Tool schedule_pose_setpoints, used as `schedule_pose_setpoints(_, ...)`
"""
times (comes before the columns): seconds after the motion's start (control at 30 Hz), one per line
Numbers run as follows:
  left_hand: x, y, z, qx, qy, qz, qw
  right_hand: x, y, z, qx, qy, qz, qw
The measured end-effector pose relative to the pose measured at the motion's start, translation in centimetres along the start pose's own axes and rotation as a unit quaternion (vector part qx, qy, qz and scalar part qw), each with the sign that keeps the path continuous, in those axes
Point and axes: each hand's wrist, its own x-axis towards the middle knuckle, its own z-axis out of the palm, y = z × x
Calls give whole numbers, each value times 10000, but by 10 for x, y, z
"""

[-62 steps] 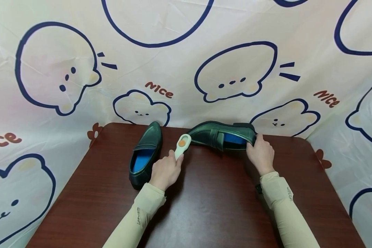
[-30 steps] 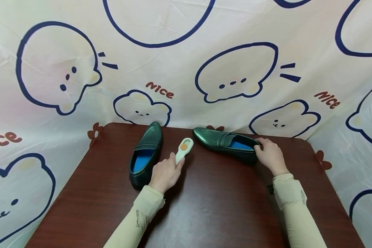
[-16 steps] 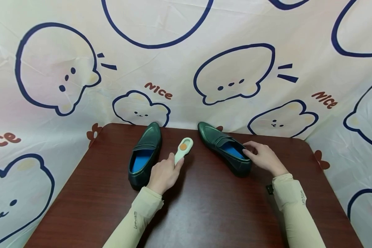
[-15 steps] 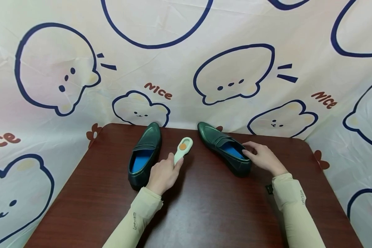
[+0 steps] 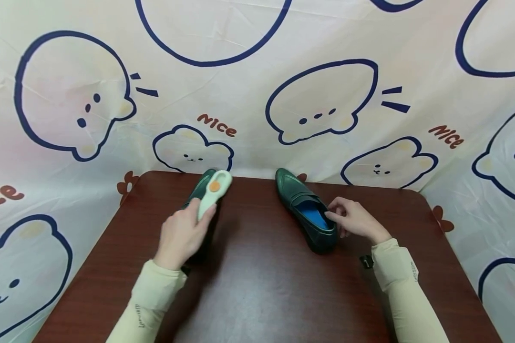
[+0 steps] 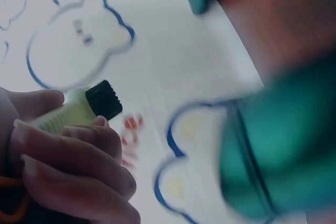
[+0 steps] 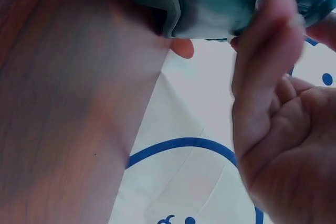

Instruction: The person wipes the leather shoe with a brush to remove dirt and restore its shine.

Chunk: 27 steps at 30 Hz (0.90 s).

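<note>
My left hand grips a pale green brush with an orange spot on its back. In the left wrist view the short black bristles show at its end. The brush and hand are above the left green loafer, hiding most of it; whether they touch is unclear. The right green loafer, with its blue insole, stands on its sole, toe toward the back. My right hand holds its collar near the heel, thumb at the opening; the right wrist view shows fingers against the leather.
Both shoes stand on a dark brown wooden table with rounded far corners. A pale cloth printed with cartoon bears hangs behind and beside it. Between the shoes lies bare tabletop.
The right loafer came down from its side onto its sole, and its heel swung toward me and left. My left hand has carried the brush left, over the left loafer.
</note>
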Motion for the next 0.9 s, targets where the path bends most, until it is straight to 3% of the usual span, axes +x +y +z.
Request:
schedule_pose_setpoints(0.13, 0, -32, -19, 96, 37, -203, 9997, 5, 0, 5, -181, -34, 240, 9995)
schedule_pose_setpoints(0.27, 0, -59, -30, 230, 73, -379, 9990, 11, -2, 12, -367, 83, 171, 9991)
schedule_pose_setpoints(0.6, -10, -102, -35, 375, -148, -772, 9962, 8, -24, 36, 77, 251, -44, 9996)
schedule_pose_setpoints(0.7, -10, -116, -32, 404, -339, -872, 9948, 8, -32, 48, 216, 284, -77, 9993)
schedule_pose_setpoints(0.9, -6, -154, -17, 59, -1166, -1223, 9856, 13, -39, 58, 136, 360, 148, 9992)
